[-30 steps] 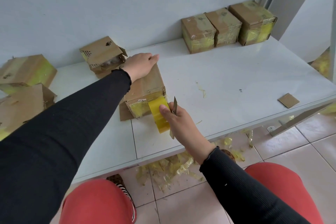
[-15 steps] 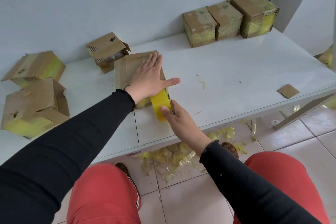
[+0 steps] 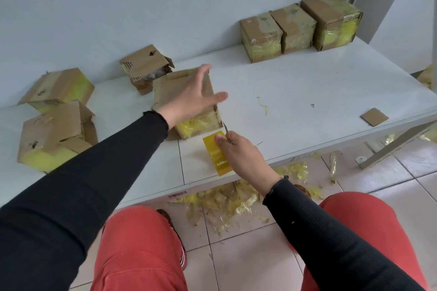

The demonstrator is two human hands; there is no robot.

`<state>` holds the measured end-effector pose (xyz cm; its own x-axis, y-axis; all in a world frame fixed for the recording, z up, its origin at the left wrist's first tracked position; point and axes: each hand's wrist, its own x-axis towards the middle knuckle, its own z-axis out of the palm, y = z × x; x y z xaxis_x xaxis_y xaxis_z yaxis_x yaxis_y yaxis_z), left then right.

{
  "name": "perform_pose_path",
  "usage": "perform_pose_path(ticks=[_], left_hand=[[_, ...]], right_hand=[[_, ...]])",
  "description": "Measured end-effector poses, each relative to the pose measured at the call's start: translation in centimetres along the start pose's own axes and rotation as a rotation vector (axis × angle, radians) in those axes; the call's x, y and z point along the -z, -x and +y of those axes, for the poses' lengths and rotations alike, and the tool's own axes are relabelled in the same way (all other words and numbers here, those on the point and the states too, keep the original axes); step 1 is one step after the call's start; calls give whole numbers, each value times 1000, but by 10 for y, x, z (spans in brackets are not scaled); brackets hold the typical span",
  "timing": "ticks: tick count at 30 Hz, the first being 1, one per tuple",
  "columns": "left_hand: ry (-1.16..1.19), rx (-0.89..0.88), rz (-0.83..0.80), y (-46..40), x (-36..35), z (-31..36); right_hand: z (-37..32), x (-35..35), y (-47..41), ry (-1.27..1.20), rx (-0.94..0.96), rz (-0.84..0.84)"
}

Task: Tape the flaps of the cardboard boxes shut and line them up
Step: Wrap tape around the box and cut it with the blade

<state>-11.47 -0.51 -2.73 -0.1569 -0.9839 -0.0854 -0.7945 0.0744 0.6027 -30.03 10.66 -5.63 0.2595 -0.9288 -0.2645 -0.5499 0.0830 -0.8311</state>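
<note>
Gripping the yellow tape roll and a thin blade together, the right hand has drawn back toward the near edge of the table, so the roll now sits just clear of the box being taped instead of against its front face. That suggests the strip is laid and about to be cut. Just beyond, the left hand has lifted from pressing flat; its fingers are spread and straight over the box top, holding nothing. Farther left, three boxes lie jumbled with loose flaps, not yet sealed. At the far right, against the wall, three taped boxes stand side by side in a row, where this one probably goes next.
</note>
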Motion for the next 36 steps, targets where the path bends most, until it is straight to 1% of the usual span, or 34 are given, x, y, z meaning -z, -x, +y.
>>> perform_pose_path(ticks=[1,2,3,4,7,9,12,16,19,22,23,24,25,28,29,30,31,33,34,36], left_hand=[[114,-13,23,6,11,-5],[119,-34,55,13,20,-14],[37,-51,71,21,28,-24],[-70,-55,55,29,33,-35],[-334,6,-72,47,30,-59],[-404,-1,-34,48,22,-63],[-429,-12,42,43,23,-53],[-383,-15,35,35,52,-38],[-177,35,1,24,79,-22],[9,137,-140,12,100,-13],[36,157,-170,8,104,-13],[46,152,-167,6,106,-13],[17,124,-114,3,107,-15],[-170,-33,187,2,101,-17],[-176,-105,211,4,99,-14],[-161,-164,174,7,97,-12],[-165,-193,99,9,95,-12],[-285,-195,-54,12,90,-17],[-355,-168,-91,13,87,-21],[-422,-127,-55,14,83,-29]], right_hand=[[1,0,1,-8,4,-2],[1,0,2,-9,7,-4],[1,0,2,-6,6,-4],[1,-1,2,-2,2,-3],[-1,0,1,-16,-23,-34],[-5,0,3,-46,-35,-66],[-13,6,7,-202,-24,-101],[-25,25,10,-395,106,-63],[-44,42,11,-487,206,-72],[-62,58,8,-521,268,-88],[-68,62,6,-527,275,-87],[-74,64,3,-522,282,-78],[-79,66,0,-508,286,-64],[-90,63,-13,-460,271,9],[-93,61,-17,-456,270,32],[-96,59,-21,-457,274,56],[-99,57,-24,-461,276,77],[-103,54,-30,-463,267,104],[-105,53,-33,-463,260,105],[-108,51,-38,-474,249,87]])
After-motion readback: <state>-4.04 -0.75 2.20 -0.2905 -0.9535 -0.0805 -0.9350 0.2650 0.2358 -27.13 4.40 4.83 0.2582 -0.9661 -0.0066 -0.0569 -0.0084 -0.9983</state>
